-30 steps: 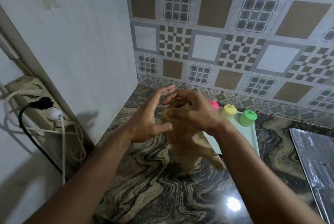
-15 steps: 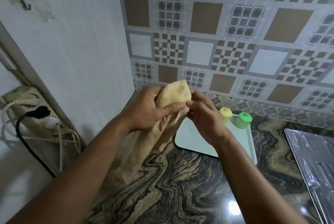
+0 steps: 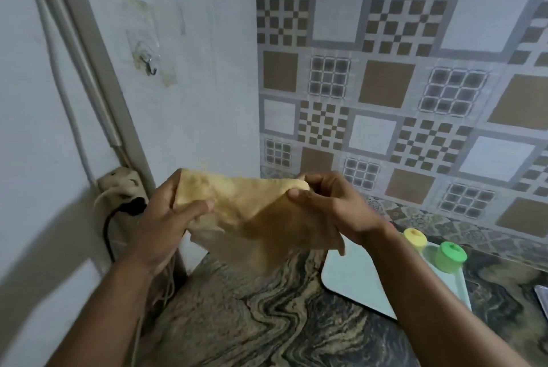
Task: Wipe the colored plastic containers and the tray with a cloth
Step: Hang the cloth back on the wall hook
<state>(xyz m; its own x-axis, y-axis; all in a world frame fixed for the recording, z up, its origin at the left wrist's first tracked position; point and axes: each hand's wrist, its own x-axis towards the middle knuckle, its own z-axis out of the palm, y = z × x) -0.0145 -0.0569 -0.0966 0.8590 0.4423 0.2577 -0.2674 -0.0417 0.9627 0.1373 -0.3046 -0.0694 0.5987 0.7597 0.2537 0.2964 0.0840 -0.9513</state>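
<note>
I hold a tan cloth (image 3: 246, 215) stretched out in the air above the counter. My left hand (image 3: 166, 218) grips its left corner and my right hand (image 3: 335, 206) pinches its right corner. Below and to the right lies a pale green tray (image 3: 347, 280) on the marbled counter. On the tray's far side stand a yellow container (image 3: 415, 237) and a green container (image 3: 450, 257). My right forearm crosses the tray and hides part of it.
A wall socket (image 3: 118, 185) with a black plug (image 3: 133, 206) and cables sits on the left wall beside my left hand. A small hook (image 3: 148, 64) hangs higher up. The patterned tile wall is at the back. A metal edge (image 3: 542, 295) shows at far right.
My hands rose and drew apart, spreading the bunched cloth out flat between them. The view tilted upward, so the tray and containers now sit lower right.
</note>
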